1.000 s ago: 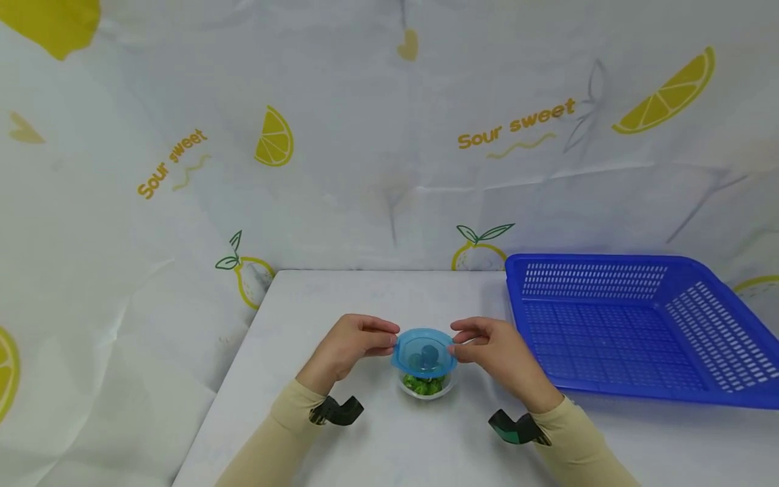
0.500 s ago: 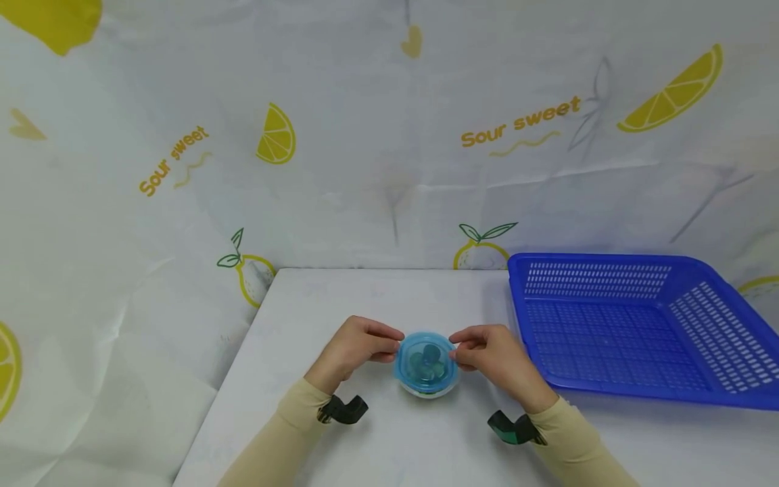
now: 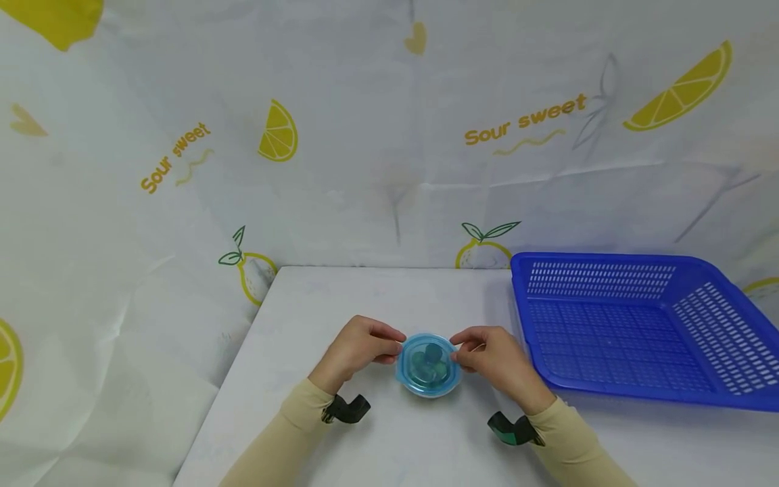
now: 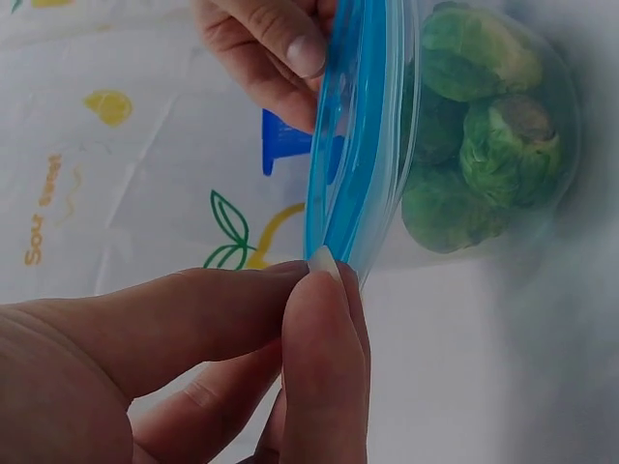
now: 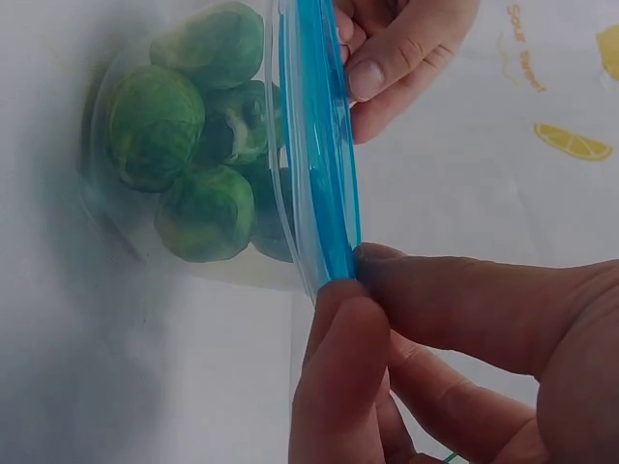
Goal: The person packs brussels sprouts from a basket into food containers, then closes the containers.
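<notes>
A round clear plastic container (image 5: 126, 227) stands on the white table, holding several Brussels sprouts (image 4: 513, 150). Its translucent blue lid (image 3: 429, 365) lies over the top, and the sprouts show through it in the head view. My left hand (image 3: 368, 348) pinches the lid's edge at the left between thumb and forefinger. On the opposite side my right hand (image 3: 493, 358) pinches the lid's edge the same way. Both wrist views show the lid's rim lying along the container's rim, with fingertips right at that line.
A large blue plastic basket (image 3: 615, 392) with slotted walls stands on the table (image 3: 328, 291) at the right, close beside the right hand. Behind the table hangs a white cloth (image 3: 353, 135) printed with lemons. A black camera mount sits on each wrist.
The blue lid has come down from a tilted position above the sprouts and now lies level over the container. Both hands lowered with it and moved slightly toward the container's sides.
</notes>
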{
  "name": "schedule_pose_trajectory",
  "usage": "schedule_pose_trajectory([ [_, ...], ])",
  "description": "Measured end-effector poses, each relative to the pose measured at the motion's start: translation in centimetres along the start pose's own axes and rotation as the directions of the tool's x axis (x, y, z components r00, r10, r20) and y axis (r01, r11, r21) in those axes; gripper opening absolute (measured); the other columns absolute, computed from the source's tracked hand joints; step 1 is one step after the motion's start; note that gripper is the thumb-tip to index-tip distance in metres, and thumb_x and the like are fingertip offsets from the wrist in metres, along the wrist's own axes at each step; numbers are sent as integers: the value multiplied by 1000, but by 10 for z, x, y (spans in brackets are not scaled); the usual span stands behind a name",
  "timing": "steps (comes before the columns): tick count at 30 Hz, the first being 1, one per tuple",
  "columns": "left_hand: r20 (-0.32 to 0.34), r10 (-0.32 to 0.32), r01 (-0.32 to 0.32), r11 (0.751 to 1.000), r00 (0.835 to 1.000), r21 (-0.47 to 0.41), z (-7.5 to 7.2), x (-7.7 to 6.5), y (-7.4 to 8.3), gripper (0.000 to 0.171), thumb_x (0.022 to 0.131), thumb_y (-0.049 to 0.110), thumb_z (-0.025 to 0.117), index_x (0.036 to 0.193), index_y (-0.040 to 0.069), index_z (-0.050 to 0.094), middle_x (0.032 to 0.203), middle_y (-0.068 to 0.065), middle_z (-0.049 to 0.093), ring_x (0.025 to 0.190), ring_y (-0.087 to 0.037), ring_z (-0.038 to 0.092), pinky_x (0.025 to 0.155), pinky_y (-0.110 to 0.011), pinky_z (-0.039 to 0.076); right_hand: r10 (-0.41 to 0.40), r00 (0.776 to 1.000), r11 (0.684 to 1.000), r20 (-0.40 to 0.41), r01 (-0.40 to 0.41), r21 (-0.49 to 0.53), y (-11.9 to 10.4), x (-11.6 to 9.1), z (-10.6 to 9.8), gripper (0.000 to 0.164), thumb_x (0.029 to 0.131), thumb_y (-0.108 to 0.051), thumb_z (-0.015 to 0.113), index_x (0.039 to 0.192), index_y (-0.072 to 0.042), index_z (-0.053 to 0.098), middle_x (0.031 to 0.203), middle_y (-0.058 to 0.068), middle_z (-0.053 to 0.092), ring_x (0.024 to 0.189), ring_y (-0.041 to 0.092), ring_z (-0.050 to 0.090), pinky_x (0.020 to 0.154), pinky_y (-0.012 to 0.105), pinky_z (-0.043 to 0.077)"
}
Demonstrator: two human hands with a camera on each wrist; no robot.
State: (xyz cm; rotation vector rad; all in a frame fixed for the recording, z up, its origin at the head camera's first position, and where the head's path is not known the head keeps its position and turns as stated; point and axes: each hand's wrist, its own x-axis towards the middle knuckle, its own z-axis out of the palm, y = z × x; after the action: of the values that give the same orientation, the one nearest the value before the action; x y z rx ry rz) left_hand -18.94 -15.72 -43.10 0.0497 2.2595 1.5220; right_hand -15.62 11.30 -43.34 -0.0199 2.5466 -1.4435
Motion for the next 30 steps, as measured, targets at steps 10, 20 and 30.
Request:
schedule_pose_trajectory([
  [10, 103, -19, 18, 1000, 994, 13, -7, 3, -1, 25, 99, 22, 80, 113, 2, 82, 98, -9, 80, 77, -14, 77, 79, -33, 70, 55, 998, 998, 20, -54, -44, -2, -2, 2, 29, 106, -19, 68, 125, 2, 73, 99, 12, 71, 78, 16, 69, 70, 32, 64],
  [20, 131, -49, 54, 998, 990, -37, -7, 11, -3, 28, 100, 21, 79, 121, 2, 80, 91, -8, 79, 71, -10, 74, 72, -26, 68, 79, 997, 991, 14, -80, 104, -1, 2, 9, 29, 109, -12, 62, 128, 7, 72, 99, 13, 71, 76, 17, 66, 73, 36, 67],
  [30, 74, -55, 69, 975, 996, -213, -4, 24, -20, 33, 100, 19, 77, 126, -2, 77, 95, -3, 74, 80, -9, 71, 72, -22, 66, 130, 992, 963, 0, -126, 237, 7, 22, 15, 34, 110, -18, 64, 131, 7, 71, 96, 10, 69, 82, 17, 64, 75, 30, 65],
])
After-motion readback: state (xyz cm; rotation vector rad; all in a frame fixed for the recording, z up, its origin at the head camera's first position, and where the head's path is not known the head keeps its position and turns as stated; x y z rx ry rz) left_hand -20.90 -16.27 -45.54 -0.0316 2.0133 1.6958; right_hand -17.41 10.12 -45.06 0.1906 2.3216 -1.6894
